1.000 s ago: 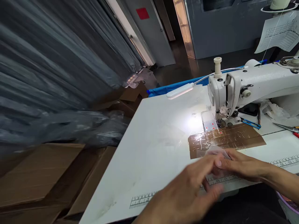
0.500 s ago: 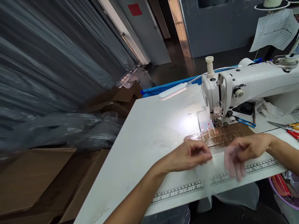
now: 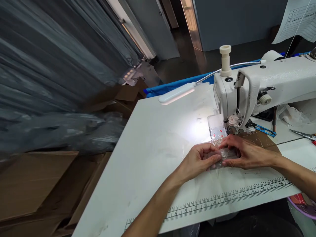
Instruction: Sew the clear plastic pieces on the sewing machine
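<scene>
A white sewing machine point(image 3: 278, 82) stands at the right, with its needle area just beyond my hands. My left hand point(image 3: 203, 159) pinches the left side of a clear, shiny piece of film point(image 3: 225, 154). From the right, my right hand point(image 3: 243, 153) has its fingers and thumb closed on the same film, close to the left fingertips. Beneath and beyond the hands lies a brown sheet point(image 3: 265, 141), partly covered by my right hand. Red marks show on the plate point(image 3: 217, 132) by the needle.
Blue thread snips point(image 3: 265, 130) and scissors point(image 3: 303, 134) lie at the right. A white lamp point(image 3: 176, 93) reaches over the white table point(image 3: 148, 148). A printed ruler point(image 3: 222, 201) runs along the near edge. Cardboard boxes point(image 3: 34, 184) stand left; a bin point(image 3: 302, 210) is at lower right.
My right hand has moved left and up and now grips the film beside my left hand. The thin sheet that hung from my left hand over the front edge now lies on the table. The view has shifted slightly.
</scene>
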The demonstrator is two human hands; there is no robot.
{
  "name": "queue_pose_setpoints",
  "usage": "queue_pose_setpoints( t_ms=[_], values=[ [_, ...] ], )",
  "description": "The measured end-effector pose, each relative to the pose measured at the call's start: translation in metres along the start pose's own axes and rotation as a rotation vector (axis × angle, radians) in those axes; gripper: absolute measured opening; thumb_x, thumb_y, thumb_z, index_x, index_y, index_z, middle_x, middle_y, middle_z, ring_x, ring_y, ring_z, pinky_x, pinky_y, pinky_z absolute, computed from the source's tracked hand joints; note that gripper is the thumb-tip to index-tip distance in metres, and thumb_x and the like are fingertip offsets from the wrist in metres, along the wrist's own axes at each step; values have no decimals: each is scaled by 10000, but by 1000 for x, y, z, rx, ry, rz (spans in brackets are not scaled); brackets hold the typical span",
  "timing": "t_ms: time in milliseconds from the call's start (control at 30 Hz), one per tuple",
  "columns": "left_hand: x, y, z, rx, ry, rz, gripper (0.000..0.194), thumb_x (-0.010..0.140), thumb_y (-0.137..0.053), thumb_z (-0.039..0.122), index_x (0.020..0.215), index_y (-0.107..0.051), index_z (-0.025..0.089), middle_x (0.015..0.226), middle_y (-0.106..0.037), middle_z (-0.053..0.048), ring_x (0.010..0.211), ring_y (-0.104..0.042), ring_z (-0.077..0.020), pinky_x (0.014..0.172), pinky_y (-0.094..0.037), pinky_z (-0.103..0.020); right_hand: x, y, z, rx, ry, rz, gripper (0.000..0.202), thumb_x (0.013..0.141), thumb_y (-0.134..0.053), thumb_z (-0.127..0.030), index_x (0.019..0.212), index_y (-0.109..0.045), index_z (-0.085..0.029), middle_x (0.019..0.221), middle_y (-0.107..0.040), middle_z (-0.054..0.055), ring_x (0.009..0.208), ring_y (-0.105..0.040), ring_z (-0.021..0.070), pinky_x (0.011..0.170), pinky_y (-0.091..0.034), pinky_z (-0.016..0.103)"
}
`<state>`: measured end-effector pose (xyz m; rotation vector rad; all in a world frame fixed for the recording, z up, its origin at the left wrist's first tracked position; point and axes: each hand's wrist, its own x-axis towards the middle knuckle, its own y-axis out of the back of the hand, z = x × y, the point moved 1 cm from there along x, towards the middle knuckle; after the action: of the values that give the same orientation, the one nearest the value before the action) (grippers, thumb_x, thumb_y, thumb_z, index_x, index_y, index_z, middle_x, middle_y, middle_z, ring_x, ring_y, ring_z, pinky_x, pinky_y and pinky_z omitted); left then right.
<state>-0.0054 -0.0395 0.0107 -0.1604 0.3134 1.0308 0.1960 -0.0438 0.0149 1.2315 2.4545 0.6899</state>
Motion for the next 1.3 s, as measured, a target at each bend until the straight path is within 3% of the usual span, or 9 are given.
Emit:
queue_pose_setpoints(
  t_ms=[100, 233, 433, 567, 767, 867, 967, 1100, 1300],
  values=[
    [-2, 2, 3, 19, -12, 53, 227, 664, -782, 357, 719, -664, 172, 523, -584, 36, 434, -508, -67, 397, -400, -167, -2, 7, 5, 106, -3, -61, 270, 825, -640, -476, 861, -630, -208, 1023, -632, 51, 835, -566, 166, 701, -453, 296],
    [-2, 8, 1, -32, -62, 214, 264, 636, -811, 383, 699, -663, 173, 574, -636, 11, 482, -554, -89, 471, -481, -208, -4, 20, 21, 272, -228, -46, 352, 780, -681, -543, 882, -640, -208, 756, -631, 11, 690, -560, 159, 616, -441, 287],
    [-2, 9, -6, -82, -42, 256, 342, 658, -810, 434, 837, -701, 164, 754, -719, -45, 629, -645, -134, 597, -546, -259, -2, 19, 33, 307, -217, 91, 356, 797, -683, -551, 821, -643, -199, 747, -676, 23, 680, -617, 165, 654, -481, 304],
    [-2, 7, -7, -53, -54, 261, 338, 623, -834, 374, 852, -715, 156, 726, -700, -34, 613, -616, -124, 573, -522, -246, -1, 13, 35, 328, -293, 191, 412, 837, -620, -601, 763, -626, -196, 707, -678, 31, 642, -616, 159, 636, -484, 308],
    [-4, 12, -6, 47, -129, 484, 297, 645, -810, 405, 814, -738, 172, 629, -653, 6, 601, -584, -124, 591, -485, -246, 0, 6, 29, 540, -301, 316, 490, 767, -646, -678, 776, -633, -189, 721, -667, 52, 638, -603, 164, 618, -496, 329],
    [-4, 12, -5, -94, -171, 560, 369, 605, -841, 490, 716, -690, 172, 612, -623, 27, 588, -569, -104, 590, -474, -224, 0, 1, 21, 750, -323, 372, 493, 673, -745, -658, 756, -617, -189, 731, -656, 48, 627, -596, 155, 572, -497, 309],
    [-5, 10, -3, -355, -190, 559, 474, 528, -887, 536, 722, -650, 174, 755, -682, 8, 690, -638, -119, 661, -508, -225, -1, -4, 13, 915, -375, 383, 486, 596, -828, -596, 750, -611, -189, 745, -654, 37, 638, -598, 149, 559, -498, 291],
    [-6, 6, 3, -562, -195, 486, 511, 501, -925, 495, 718, -597, 169, 1072, -712, -58, 979, -693, -213, 903, -539, -320, -1, -7, 8, 1068, -437, 370, 503, 499, -901, -540, 721, -621, -186, 742, -643, 21, 639, -583, 136, 585, -507, 285],
    [-7, 4, 6, -677, -197, 446, 535, 508, -943, 438, 719, -520, 189, 1058, -723, -50, 1034, -697, -243, 989, -533, -382, 0, -8, 11, 1131, -402, 391, 553, 445, -917, -559, 717, -622, -178, 712, -615, -2, 607, -536, 113, 597, -495, 272]
  ],
)
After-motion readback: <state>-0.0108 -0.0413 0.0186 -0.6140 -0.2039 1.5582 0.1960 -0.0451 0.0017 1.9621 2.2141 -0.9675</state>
